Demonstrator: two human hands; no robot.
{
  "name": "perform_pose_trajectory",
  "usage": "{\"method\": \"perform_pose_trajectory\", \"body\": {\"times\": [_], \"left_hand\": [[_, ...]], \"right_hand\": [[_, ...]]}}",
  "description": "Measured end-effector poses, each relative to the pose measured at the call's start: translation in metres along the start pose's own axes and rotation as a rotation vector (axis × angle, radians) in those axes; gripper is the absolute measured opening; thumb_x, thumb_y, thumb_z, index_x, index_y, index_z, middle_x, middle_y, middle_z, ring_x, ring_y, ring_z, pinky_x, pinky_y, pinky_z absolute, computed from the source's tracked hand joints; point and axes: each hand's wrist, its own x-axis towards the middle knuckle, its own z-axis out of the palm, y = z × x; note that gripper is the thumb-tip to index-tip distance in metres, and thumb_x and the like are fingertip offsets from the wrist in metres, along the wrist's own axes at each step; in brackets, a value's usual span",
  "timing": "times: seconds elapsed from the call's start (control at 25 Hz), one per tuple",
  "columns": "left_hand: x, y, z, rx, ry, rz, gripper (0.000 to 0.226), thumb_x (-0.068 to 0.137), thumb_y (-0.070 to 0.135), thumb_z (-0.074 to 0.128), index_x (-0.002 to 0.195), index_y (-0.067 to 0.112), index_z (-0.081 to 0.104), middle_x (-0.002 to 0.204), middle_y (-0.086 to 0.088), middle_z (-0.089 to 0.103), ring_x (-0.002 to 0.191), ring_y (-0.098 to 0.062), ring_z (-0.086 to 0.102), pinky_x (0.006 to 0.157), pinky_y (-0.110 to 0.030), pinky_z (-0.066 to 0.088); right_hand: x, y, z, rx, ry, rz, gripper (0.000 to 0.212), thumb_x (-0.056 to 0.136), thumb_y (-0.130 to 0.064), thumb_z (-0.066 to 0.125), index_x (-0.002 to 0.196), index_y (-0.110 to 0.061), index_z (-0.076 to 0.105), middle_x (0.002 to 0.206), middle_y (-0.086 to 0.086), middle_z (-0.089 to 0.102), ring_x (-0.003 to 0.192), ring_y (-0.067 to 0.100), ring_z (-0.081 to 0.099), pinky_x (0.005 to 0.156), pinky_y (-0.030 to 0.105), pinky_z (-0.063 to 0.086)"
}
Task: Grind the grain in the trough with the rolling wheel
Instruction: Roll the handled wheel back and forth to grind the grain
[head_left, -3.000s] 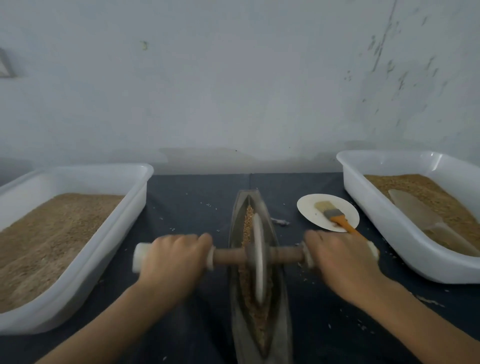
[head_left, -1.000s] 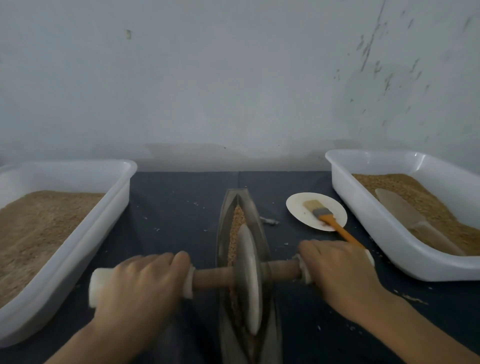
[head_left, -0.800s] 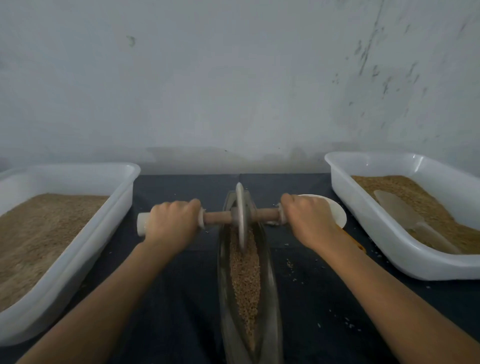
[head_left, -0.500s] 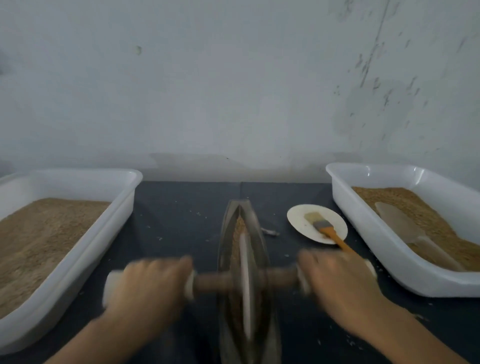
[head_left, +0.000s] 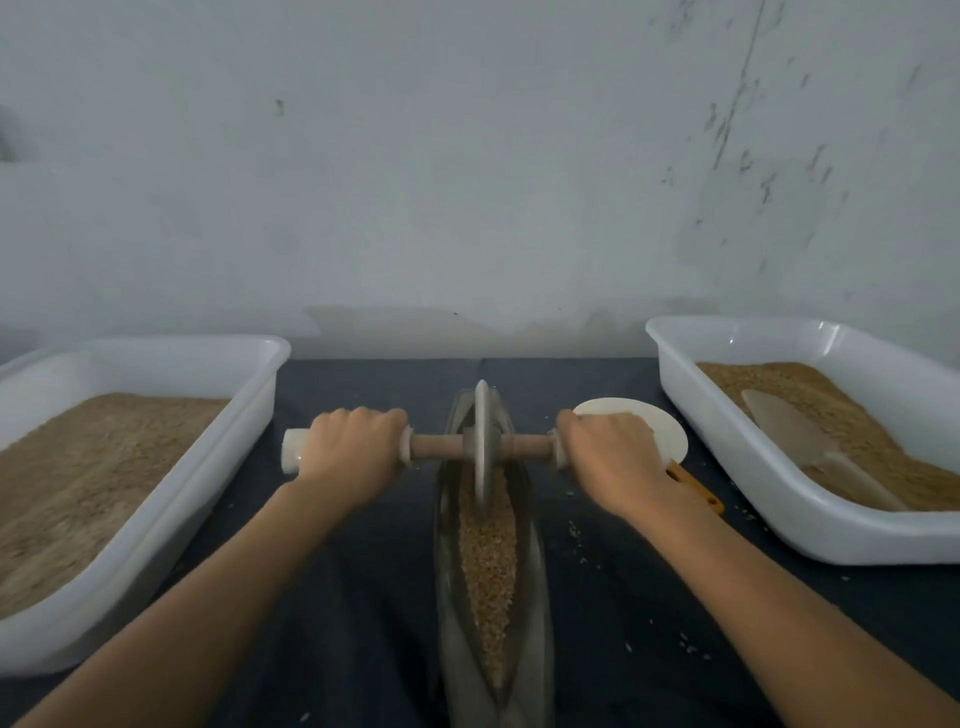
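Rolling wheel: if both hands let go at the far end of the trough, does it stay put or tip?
Probably tips: the rolling wheel is a thin disc standing on edge in the narrow trough. It looks like metal, so likely heavy for its size. Its axle would likely drop sideways once the left hand and right hand let go.

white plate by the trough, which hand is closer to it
Right. The right hand grips the axle handle directly in front of the white plate, overlapping it in view. The left hand grips the other handle, across the trough.
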Motion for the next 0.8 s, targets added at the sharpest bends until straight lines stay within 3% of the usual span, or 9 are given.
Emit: {"method": "perform_pose_trajectory", "body": {"times": [0.08,0.16,0.24,0.28,0.36,0.48,0.6,0.72,0.8], "left_hand": [[-0.043,-0.001,0.003,0.016,0.047,0.073,0.029,0.078,0.039,0.062,0.076,0.03,0.035,0.073,0.009,0.057,0.063,-0.016,0.054,0.055,-0.029,0.035],[-0.09,-0.001,-0.009,-0.034,0.151,0.236,0.044,0.053,0.033,0.079,0.067,0.031,0.037,0.055,0.012,0.044,0.044,-0.011,0.041,0.044,-0.02,0.014],[-0.109,-0.005,-0.014,-0.073,0.21,0.277,0.045,0.041,0.028,0.083,0.062,0.029,0.042,0.049,0.012,0.039,0.036,-0.011,0.037,0.049,-0.017,0.0],[-0.107,-0.006,-0.014,-0.059,0.161,0.261,0.042,0.046,0.031,0.081,0.063,0.031,0.043,0.049,0.012,0.039,0.037,-0.009,0.037,0.047,-0.018,0.003],[-0.082,-0.002,-0.006,0.043,0.09,0.194,0.032,0.069,0.041,0.07,0.073,0.034,0.039,0.059,0.013,0.042,0.048,-0.006,0.042,0.046,-0.023,0.024],[-0.014,0.0,0.005,0.042,0.024,0.036,0.018,0.087,0.039,0.054,0.08,0.031,0.04,0.075,0.009,0.055,0.066,-0.014,0.053,0.06,-0.03,0.037],[0.018,0.004,0.004,0.025,0.034,-0.017,0.012,0.088,0.034,0.05,0.08,0.026,0.044,0.08,0.004,0.061,0.066,-0.021,0.05,0.061,-0.032,0.035],[-0.019,0.002,0.003,0.022,0.039,-0.011,0.019,0.085,0.037,0.055,0.078,0.029,0.039,0.072,0.008,0.052,0.064,-0.018,0.051,0.058,-0.03,0.034],[-0.07,0.001,-0.001,0.03,0.09,0.093,0.035,0.066,0.04,0.072,0.072,0.03,0.039,0.062,0.01,0.049,0.055,-0.014,0.055,0.048,-0.026,0.027]], "right_hand": [[-0.042,0.0,0.0,0.026,-0.007,-0.089,0.025,0.077,-0.026,0.067,0.089,-0.023,0.046,0.072,-0.004,0.057,0.059,0.018,0.055,0.048,0.032,0.037],[-0.086,0.002,-0.007,0.087,0.088,-0.193,0.037,0.057,-0.03,0.079,0.077,-0.024,0.048,0.059,-0.006,0.053,0.046,0.013,0.05,0.038,0.03,0.038],[-0.101,0.004,-0.015,0.124,0.084,-0.222,0.043,0.045,-0.032,0.082,0.072,-0.026,0.049,0.053,-0.008,0.047,0.041,0.009,0.042,0.036,0.026,0.031],[-0.098,0.004,-0.015,0.108,0.01,-0.19,0.041,0.052,-0.034,0.08,0.077,-0.028,0.047,0.057,-0.009,0.046,0.046,0.008,0.041,0.041,0.026,0.03],[-0.073,0.002,-0.009,0.059,-0.08,-0.097,0.031,0.075,-0.033,0.068,0.085,-0.031,0.039,0.07,-0.01,0.046,0.057,0.011,0.042,0.052,0.028,0.03],[-0.014,0.004,0.003,0.037,0.025,-0.038,0.021,0.084,-0.025,0.063,0.094,-0.024,0.045,0.077,-0.006,0.055,0.06,0.017,0.046,0.054,0.03,0.029],[0.021,0.006,0.0,0.01,0.088,0.0,0.017,0.085,-0.021,0.061,0.095,-0.018,0.048,0.081,0.001,0.062,0.064,0.024,0.051,0.057,0.032,0.028],[-0.01,0.005,0.003,0.049,0.057,-0.044,0.021,0.082,-0.023,0.065,0.091,-0.023,0.045,0.076,-0.004,0.058,0.057,0.017,0.044,0.054,0.031,0.033],[-0.057,0.003,0.001,0.054,0.136,-0.15,0.036,0.063,-0.023,0.078,0.08,-0.025,0.046,0.066,-0.007,0.056,0.05,0.014,0.048,0.047,0.029,0.035]]}}
